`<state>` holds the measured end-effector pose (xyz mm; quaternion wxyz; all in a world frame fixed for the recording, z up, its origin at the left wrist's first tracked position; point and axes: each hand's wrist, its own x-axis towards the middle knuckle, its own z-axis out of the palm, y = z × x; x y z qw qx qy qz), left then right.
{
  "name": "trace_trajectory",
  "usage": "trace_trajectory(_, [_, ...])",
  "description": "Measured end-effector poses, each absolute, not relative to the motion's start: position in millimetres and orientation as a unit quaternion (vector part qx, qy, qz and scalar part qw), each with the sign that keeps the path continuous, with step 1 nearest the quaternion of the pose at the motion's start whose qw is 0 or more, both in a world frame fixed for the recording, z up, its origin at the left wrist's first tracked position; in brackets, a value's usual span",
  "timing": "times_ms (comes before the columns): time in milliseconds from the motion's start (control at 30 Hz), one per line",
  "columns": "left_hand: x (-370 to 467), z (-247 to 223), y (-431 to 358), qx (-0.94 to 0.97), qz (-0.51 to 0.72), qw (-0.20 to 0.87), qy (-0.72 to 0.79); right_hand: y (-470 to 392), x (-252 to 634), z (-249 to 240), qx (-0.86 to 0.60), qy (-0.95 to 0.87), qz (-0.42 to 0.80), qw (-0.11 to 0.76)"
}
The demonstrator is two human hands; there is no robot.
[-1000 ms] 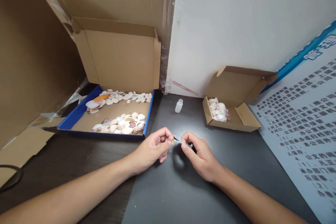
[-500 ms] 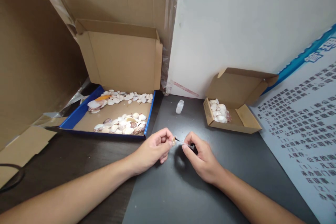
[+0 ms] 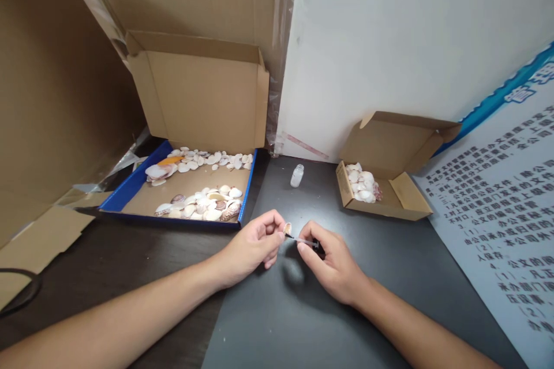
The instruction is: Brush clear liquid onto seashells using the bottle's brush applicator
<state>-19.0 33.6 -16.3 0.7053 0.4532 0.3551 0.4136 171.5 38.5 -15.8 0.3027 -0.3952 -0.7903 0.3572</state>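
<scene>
A small shell (image 3: 288,229) is pinched between the thumb and fingers of my left hand (image 3: 258,242). My right hand (image 3: 326,256) is closed on a thin brush (image 3: 300,239) with a dark tip and a clear handle. The dark tip meets the inner side of the shell, close to my left fingertips. Beyond my hands, a small clear bottle (image 3: 296,176) with whitish contents and no cap stands on the dark grey mat (image 3: 259,323).
On the left, a blue-edged cardboard box (image 3: 247,190) holds many shells in two groups, its lid raised. A smaller open cardboard box (image 3: 385,210) with white shells stands at the right, beside a printed sheet (image 3: 497,207).
The brush tip has moved slightly down and left on the shell, with my right hand shifting a little left. My left hand has barely moved.
</scene>
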Motion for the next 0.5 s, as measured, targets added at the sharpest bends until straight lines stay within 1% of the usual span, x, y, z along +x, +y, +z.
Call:
trace_trajectory(200, [-19.2, -17.2, 33.6, 0.456, 0.409, 0.707, 0.355, 40.5, 171.4, -18.1, -0.439, -0.776, 0.310, 0.332])
trace_trajectory(367, [-19.0, -16.6, 34.0, 0.454, 0.410, 0.707, 0.356, 39.1, 171.4, -17.0, -0.397, -0.790, 0.335, 0.326])
trace_trajectory(500, [-19.1, -16.4, 34.3, 0.453, 0.412, 0.707, 0.353, 39.0, 171.3, -16.5, -0.408, -0.772, 0.361, 0.327])
